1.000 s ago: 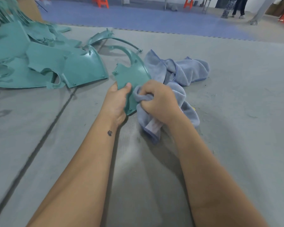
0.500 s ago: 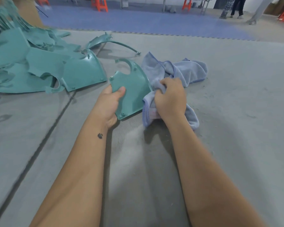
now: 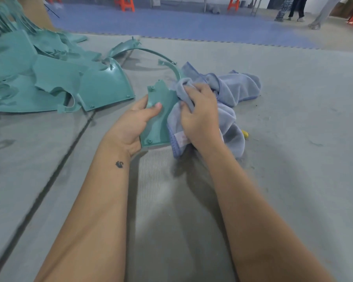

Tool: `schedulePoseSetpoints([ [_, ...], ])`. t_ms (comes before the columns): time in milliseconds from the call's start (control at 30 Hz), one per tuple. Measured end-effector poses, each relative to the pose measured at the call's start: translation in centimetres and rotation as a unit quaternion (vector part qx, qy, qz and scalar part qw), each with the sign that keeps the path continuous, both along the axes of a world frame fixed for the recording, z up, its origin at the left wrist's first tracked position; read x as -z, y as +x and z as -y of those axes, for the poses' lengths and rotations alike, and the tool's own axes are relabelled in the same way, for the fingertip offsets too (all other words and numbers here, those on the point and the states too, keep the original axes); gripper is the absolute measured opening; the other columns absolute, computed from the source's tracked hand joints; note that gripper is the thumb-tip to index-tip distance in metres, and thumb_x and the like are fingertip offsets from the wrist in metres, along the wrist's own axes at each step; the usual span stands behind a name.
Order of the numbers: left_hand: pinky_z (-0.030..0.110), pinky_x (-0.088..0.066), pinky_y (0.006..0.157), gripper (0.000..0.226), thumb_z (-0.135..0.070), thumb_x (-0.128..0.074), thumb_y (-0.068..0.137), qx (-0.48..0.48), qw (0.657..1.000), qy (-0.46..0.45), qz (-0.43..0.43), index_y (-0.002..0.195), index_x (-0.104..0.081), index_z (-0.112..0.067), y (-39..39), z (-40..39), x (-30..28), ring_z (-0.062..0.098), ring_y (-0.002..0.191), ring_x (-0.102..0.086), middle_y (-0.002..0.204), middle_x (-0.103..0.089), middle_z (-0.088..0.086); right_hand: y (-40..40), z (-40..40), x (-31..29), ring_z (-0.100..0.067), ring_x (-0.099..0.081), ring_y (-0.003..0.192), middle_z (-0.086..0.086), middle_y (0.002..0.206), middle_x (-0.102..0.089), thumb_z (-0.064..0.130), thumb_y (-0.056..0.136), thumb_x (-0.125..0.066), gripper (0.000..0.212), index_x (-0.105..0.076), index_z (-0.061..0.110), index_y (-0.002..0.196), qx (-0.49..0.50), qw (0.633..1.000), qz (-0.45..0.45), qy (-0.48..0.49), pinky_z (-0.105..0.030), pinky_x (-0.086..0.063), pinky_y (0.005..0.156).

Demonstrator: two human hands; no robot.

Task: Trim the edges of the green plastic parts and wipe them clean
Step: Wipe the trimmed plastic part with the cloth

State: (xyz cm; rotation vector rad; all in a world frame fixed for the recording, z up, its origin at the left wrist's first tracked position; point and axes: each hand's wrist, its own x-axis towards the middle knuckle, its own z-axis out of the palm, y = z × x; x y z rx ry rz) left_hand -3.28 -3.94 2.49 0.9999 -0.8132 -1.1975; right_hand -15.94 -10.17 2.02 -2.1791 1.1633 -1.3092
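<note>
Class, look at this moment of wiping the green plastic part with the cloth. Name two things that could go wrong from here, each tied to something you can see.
1. The left hand grips the green plastic part with its thumb on the face, so the area under the thumb may go unwiped.
2. The blue cloth gripped by the right hand trails onto the dusty-looking grey mat, so it might pick up grit and smear it back onto the part.

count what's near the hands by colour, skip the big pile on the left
green: 2, the held green part and the curved strip behind it
blue: 1, the cloth
yellow: 1, a small object by the cloth
total: 4
</note>
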Motion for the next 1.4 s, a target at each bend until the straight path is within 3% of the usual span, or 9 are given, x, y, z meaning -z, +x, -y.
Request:
schedulePoseSetpoints([
  [167, 0.028, -0.058, 0.064, 0.074, -0.067, -0.024, 0.094, -0.004, 0.997, 0.057, -0.050, 0.092, -0.077, -0.016, 0.0, 0.5, 0.0, 0.020, 0.083, -0.073, 0.089, -0.075, 0.009, 1.0, -2.6, -0.3, -0.020, -0.061, 0.095, -0.011, 0.100, -0.068, -0.010, 0.072, -0.063, 0.029, -0.078, 0.002, 0.095, -0.168, 0.985, 0.020, -0.016, -0.019, -0.046, 0.084],
  [367, 0.029, -0.058, 0.061, 0.076, -0.076, -0.022, 0.088, -0.025, 0.994, 0.096, -0.054, 0.094, -0.072, -0.020, 0.1, 1.0, 0.4, 0.021, 0.084, -0.073, 0.085, -0.075, 0.007, 1.6, -3.4, -0.3, -0.018, -0.060, 0.088, -0.009, 0.096, -0.066, -0.008, 0.077, -0.062, 0.027, -0.078, 0.007, 0.092, -0.140, 0.989, 0.046, 0.009, -0.014, -0.042, 0.076],
  [600, 0.029, -0.058, 0.062, 0.069, -0.063, -0.021, 0.098, -0.011, 0.997, 0.063, -0.045, 0.086, -0.079, -0.026, -0.9, 1.1, 0.7, 0.021, 0.089, -0.073, 0.097, -0.075, 0.008, 2.2, -1.4, -1.3, -0.021, -0.053, 0.099, -0.012, 0.107, -0.057, -0.001, 0.090, -0.052, 0.033, -0.070, 0.007, 0.116, 0.000, 0.996, 0.082, 0.022, -0.027, -0.043, 0.088],
  [667, 0.031, -0.058, 0.061, 0.067, -0.066, -0.025, 0.096, -0.021, 0.996, 0.080, -0.015, 0.086, -0.078, -0.025, -0.9, 1.2, 0.8, 0.023, 0.087, -0.073, 0.094, -0.075, 0.009, 2.5, -0.8, -1.6, -0.013, -0.047, 0.090, -0.009, 0.100, -0.057, 0.001, 0.089, -0.050, 0.029, -0.073, 0.016, 0.098, 0.009, 0.998, 0.056, 0.039, -0.020, -0.036, 0.079],
  [767, 0.032, -0.059, 0.063, 0.067, -0.065, -0.026, 0.096, -0.021, 0.997, 0.075, -0.016, 0.086, -0.078, -0.024, -1.0, 1.4, 1.1, 0.023, 0.087, -0.073, 0.095, -0.075, 0.010, 2.6, -0.3, -2.1, -0.004, -0.042, 0.074, -0.004, 0.089, -0.052, 0.003, 0.086, -0.049, 0.038, -0.053, 0.035, 0.067, 0.025, 0.996, 0.062, 0.066, -0.016, -0.029, 0.065],
  [900, 0.031, -0.059, 0.065, 0.070, -0.063, -0.018, 0.098, -0.016, 0.995, 0.065, -0.067, 0.094, -0.074, -0.021, -0.7, 1.8, 1.3, 0.022, 0.090, -0.073, 0.097, -0.075, 0.010, 2.2, -0.7, -1.0, -0.018, -0.054, 0.093, -0.006, 0.101, -0.053, -0.001, 0.086, -0.054, 0.027, -0.074, 0.007, 0.102, -0.028, 0.999, 0.007, 0.044, -0.021, -0.041, 0.079],
  [1167, 0.028, -0.059, 0.070, 0.057, -0.052, -0.029, 0.102, -0.030, 0.993, 0.073, -0.085, 0.118, -0.064, -0.011, 0.2, 1.8, 2.0, 0.022, 0.097, -0.071, 0.108, -0.072, 0.010, 1.0, -2.5, -0.7, -0.021, -0.059, 0.081, 0.006, 0.086, -0.060, 0.005, 0.076, -0.066, 0.011, -0.076, 0.008, 0.079, -0.206, 0.949, -0.229, 0.072, -0.039, -0.046, 0.076],
  [1267, 0.022, -0.054, 0.057, 0.022, -0.019, -0.043, 0.103, -0.069, 0.995, 0.053, -0.042, 0.099, -0.063, -0.011, -0.3, 1.7, 2.3, 0.014, 0.070, -0.071, 0.079, -0.073, 0.003, 1.0, -2.9, -0.7, -0.023, -0.060, 0.077, 0.001, 0.080, -0.067, 0.003, 0.071, -0.063, 0.008, -0.068, 0.009, 0.070, -0.196, 0.949, -0.235, 0.082, -0.040, -0.048, 0.072],
  [1400, 0.027, -0.057, 0.067, 0.023, -0.010, -0.041, 0.103, -0.116, 0.993, 0.003, -0.011, 0.102, -0.063, -0.015, -0.6, 2.0, 2.4, 0.015, 0.080, -0.072, 0.087, -0.075, -0.001, -0.2, -2.0, 0.3, -0.029, -0.056, 0.078, -0.005, 0.083, -0.063, 0.008, 0.076, -0.057, 0.010, -0.064, 0.004, 0.069, -0.102, 0.962, -0.253, 0.014, -0.041, -0.044, 0.070],
])
